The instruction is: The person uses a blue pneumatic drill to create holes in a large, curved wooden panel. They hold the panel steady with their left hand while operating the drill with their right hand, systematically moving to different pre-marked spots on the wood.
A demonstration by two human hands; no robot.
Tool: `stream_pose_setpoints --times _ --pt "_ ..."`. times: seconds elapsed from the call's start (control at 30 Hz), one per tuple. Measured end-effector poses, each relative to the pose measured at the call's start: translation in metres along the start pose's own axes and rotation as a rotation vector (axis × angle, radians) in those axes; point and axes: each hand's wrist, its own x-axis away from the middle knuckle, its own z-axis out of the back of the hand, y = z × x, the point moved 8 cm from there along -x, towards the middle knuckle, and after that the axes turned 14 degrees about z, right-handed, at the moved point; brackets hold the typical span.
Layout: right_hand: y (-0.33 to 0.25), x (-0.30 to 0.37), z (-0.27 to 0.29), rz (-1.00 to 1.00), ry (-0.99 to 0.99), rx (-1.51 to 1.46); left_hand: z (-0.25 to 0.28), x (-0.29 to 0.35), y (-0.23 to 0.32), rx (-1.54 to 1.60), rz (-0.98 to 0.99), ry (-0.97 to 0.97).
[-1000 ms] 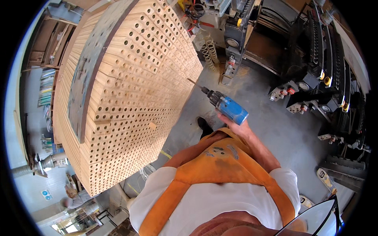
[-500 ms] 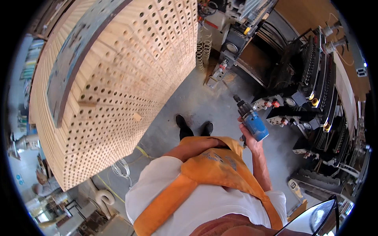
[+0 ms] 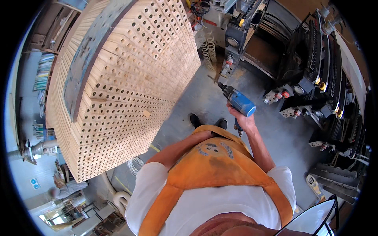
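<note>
My right hand (image 3: 243,118) is wrapped round the handle of a blue and black cordless drill (image 3: 240,101). A long thin bit points up and left from its chuck, toward the wooden stack. My left hand (image 3: 206,135) reaches into the front pocket of my orange apron (image 3: 220,169), and its fingers are hidden there. To my left stands a tall stack of light wooden pieces (image 3: 130,86), its face covered in rows of round holes. Many holes show dark-rimmed metal inserts; others are bare wood. A small wood block (image 3: 146,113) sticks out from that face.
A worn grey-blue board (image 3: 84,59) lies along the stack's top. Black machinery (image 3: 299,86) with gauges and knobs lines the right side. Coiled air hoses (image 3: 208,51) hang ahead. A pale hose (image 3: 118,198) and cables lie lower left, where another person (image 3: 67,189) is visible.
My right hand has carried the drill left, nearer the stack, and the bit now points further left. My view has turned and shifted. My left hand stays in the pocket.
</note>
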Motion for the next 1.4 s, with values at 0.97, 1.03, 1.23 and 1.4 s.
stream_pose_setpoints --times 0.97,1.03,1.23,1.4 --pt "0.040 0.022 0.026 -0.171 0.004 -0.004 0.042 0.075 0.010 1.492 0.251 -0.385" --pt "0.032 0.016 0.019 -0.169 -0.009 -0.044 0.032 0.075 0.011 1.565 0.207 -0.465" --pt "0.000 -0.003 -0.003 -0.112 -0.038 -0.130 0.052 0.077 0.017 1.670 -0.060 -0.463" --pt "-0.020 -0.005 -0.020 -0.161 0.008 -0.114 0.136 0.047 -0.018 1.626 -0.153 -0.198"
